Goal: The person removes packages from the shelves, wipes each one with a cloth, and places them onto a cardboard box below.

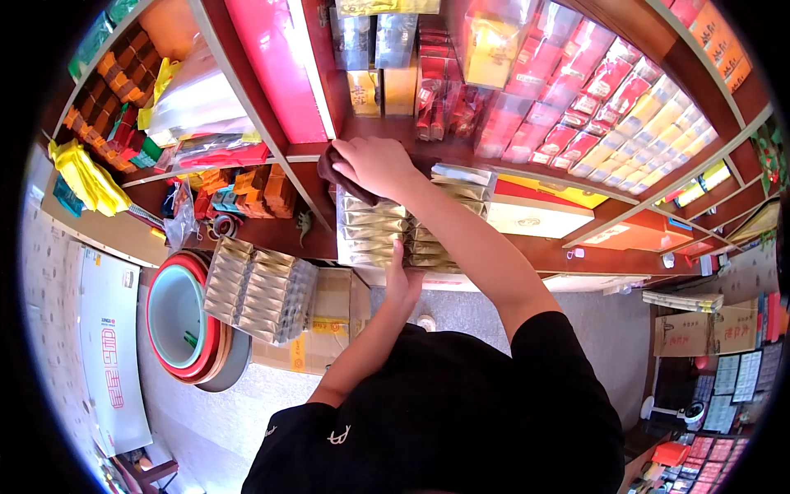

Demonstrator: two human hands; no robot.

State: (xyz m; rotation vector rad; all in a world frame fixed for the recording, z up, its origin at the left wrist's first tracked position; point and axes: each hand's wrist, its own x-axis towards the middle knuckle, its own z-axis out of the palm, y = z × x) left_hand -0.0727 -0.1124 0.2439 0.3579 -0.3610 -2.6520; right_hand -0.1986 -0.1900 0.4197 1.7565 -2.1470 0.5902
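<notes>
My right hand (374, 169) is closed around a bunched dark brown cloth (350, 183) at the shelf's edge, just above the back of a stack of gold packets (370, 230). The right forearm crosses over part of that stack. At the stack's front edge is my left hand (401, 280), its thumb pressed up against the gold packets and its other fingers mostly hidden below. The gold packets sit in rows at the edge of the brown wooden shelf (378, 136).
Red and yellow packs (576, 90) fill the shelf behind. To the left, more gold packets (259, 288) rest on a cardboard box (329, 329) beside nested basins (177, 309). Orange bundles (267, 189) lie in the left compartment. A white box (535, 216) stands right of the stack.
</notes>
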